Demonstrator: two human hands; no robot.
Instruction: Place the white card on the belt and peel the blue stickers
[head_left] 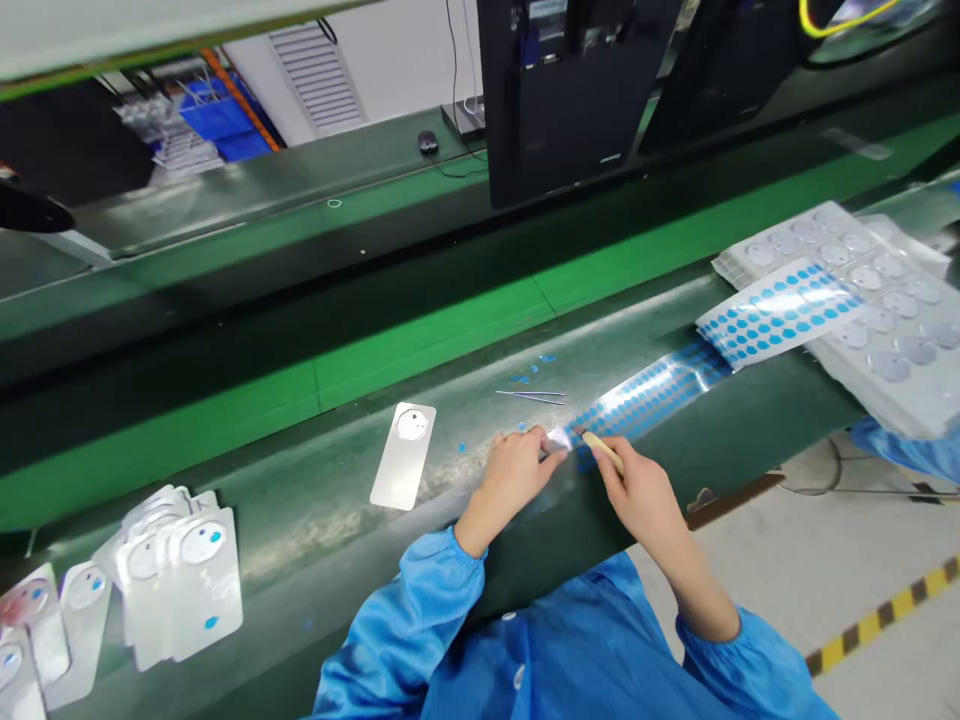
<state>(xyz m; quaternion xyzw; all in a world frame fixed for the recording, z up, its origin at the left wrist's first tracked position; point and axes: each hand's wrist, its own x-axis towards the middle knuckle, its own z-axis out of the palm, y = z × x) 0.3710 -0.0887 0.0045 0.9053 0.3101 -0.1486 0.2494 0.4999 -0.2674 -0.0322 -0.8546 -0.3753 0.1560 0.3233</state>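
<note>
My left hand [514, 475] pinches the shiny end of a long film strip of blue dots [645, 395] lying on the dark green bench [315, 500]. My right hand [637, 490] is shut on a pale tan stick [604, 452], whose tip rests near the strip's end. Left of my hands lies a white rectangular plate with a round label [403, 455]. Fine metal tweezers [531, 396] and a few loose blue dots [532, 372] sit beyond my fingers. More white plates [202, 585] lie overlapped at the lower left.
At the right, a sheet of blue dots [776, 312] lies on a clear tray of grey discs [877, 310]. Beyond the bench run a green belt [427, 320], black monitors [570, 90] and a mouse [427, 143]. Striped floor tape [881, 620] shows lower right.
</note>
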